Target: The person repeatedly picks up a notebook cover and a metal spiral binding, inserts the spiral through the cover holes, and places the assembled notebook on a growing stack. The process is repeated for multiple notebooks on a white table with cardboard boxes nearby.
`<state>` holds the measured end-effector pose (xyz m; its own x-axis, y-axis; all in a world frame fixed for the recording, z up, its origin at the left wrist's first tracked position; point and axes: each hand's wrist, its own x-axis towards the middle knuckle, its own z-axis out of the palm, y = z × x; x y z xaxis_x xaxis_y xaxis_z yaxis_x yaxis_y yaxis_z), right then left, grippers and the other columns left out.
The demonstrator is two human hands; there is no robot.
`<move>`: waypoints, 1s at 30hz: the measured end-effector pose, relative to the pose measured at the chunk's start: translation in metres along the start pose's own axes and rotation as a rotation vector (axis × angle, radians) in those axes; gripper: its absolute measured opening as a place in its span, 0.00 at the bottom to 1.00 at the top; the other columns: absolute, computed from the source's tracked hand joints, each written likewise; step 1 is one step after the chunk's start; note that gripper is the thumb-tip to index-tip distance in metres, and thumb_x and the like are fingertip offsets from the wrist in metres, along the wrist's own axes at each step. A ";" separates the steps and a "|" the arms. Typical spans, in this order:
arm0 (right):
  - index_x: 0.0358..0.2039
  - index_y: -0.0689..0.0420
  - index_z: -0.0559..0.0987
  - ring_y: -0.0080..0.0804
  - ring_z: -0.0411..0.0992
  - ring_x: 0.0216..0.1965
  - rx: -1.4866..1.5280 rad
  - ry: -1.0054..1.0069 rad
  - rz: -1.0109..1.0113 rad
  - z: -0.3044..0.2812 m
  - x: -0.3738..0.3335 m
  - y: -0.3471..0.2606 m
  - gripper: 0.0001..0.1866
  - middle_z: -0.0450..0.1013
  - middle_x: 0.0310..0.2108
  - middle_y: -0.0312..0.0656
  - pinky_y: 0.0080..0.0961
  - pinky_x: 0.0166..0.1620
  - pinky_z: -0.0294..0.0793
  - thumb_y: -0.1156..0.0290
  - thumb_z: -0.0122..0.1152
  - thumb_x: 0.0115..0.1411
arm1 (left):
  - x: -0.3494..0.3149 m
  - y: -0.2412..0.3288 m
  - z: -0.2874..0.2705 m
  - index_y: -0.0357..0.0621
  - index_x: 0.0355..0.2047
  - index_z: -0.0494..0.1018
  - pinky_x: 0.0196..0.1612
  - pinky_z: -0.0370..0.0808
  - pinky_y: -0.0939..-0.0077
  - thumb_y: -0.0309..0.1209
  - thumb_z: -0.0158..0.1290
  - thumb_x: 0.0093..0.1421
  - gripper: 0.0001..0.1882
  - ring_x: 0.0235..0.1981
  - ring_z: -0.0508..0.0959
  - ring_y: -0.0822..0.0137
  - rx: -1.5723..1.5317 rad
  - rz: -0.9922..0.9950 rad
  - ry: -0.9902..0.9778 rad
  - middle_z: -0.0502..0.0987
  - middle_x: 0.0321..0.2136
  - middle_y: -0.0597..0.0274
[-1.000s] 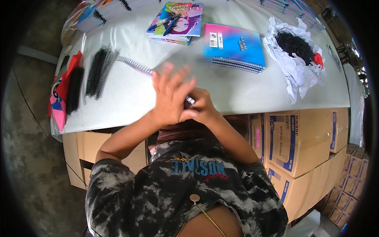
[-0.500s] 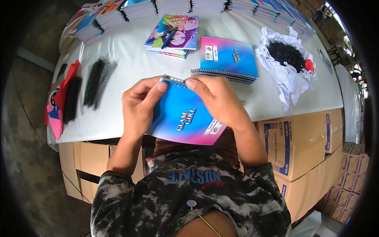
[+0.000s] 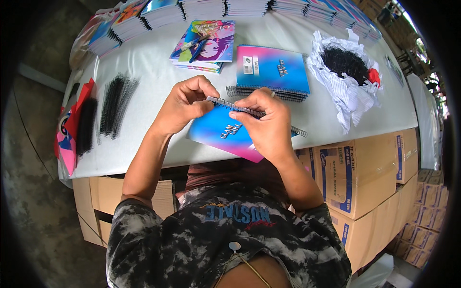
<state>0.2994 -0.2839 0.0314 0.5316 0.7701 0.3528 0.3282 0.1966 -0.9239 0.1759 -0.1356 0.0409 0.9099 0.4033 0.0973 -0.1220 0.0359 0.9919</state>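
Note:
A blue and pink notebook (image 3: 209,128) hangs over the table's front edge, its bound edge raised toward the far side. A dark spiral coil (image 3: 240,108) runs along that edge, and its loose end sticks out past my right hand. My left hand (image 3: 185,103) is closed in a pinch at the left corner of the bound edge. With thumb and fingers closed, my right hand (image 3: 264,126) grips the notebook and coil near the middle of that edge. Just beyond it lies a stack of similar notebooks (image 3: 269,67) with coils along the near side.
Black coils (image 3: 115,105) lie at the left beside a red and pink wrapper (image 3: 72,129). Pens rest on colourful notebooks (image 3: 206,43) farther back. A crumpled white cloth (image 3: 353,103) holds a tangle of black coils (image 3: 345,65). Cardboard boxes (image 3: 365,173) stand below right; notebook stacks (image 3: 201,8) line the far edge.
The notebook has tilted and shifted slightly away from my body. My right hand has moved to the right and down along the coil, which shows more now; my left hand has shifted its pinch.

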 end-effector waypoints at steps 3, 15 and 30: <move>0.25 0.64 0.73 0.32 0.74 0.29 -0.116 -0.011 -0.023 -0.002 -0.002 0.000 0.10 0.71 0.27 0.42 0.22 0.34 0.73 0.84 0.64 0.42 | 0.005 -0.008 0.001 0.42 0.25 0.69 0.32 0.64 0.83 0.21 0.50 0.43 0.06 0.26 0.66 0.76 0.043 0.072 0.021 0.68 0.24 0.68; 0.44 0.65 0.72 0.31 0.68 0.45 -0.019 0.742 -0.375 -0.105 0.046 0.025 0.19 0.71 0.42 0.45 0.26 0.51 0.64 0.66 0.58 0.56 | 0.069 -0.004 0.050 0.31 0.43 0.67 0.38 0.67 0.82 0.31 0.52 0.58 0.17 0.33 0.71 0.74 0.243 0.370 0.640 0.74 0.34 0.58; 0.30 0.63 0.77 0.29 0.66 0.34 -0.315 0.827 -0.021 -0.094 0.047 0.173 0.10 0.69 0.31 0.41 0.24 0.39 0.67 0.67 0.59 0.55 | 0.107 -0.127 0.057 0.38 0.28 0.73 0.36 0.67 0.67 0.34 0.54 0.55 0.10 0.32 0.69 0.57 0.836 0.300 0.771 0.69 0.30 0.54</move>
<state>0.4548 -0.2711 -0.0978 0.8773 0.0590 0.4762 0.4794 -0.0647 -0.8752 0.3117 -0.1495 -0.0704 0.3732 0.7504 0.5456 0.2682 -0.6502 0.7108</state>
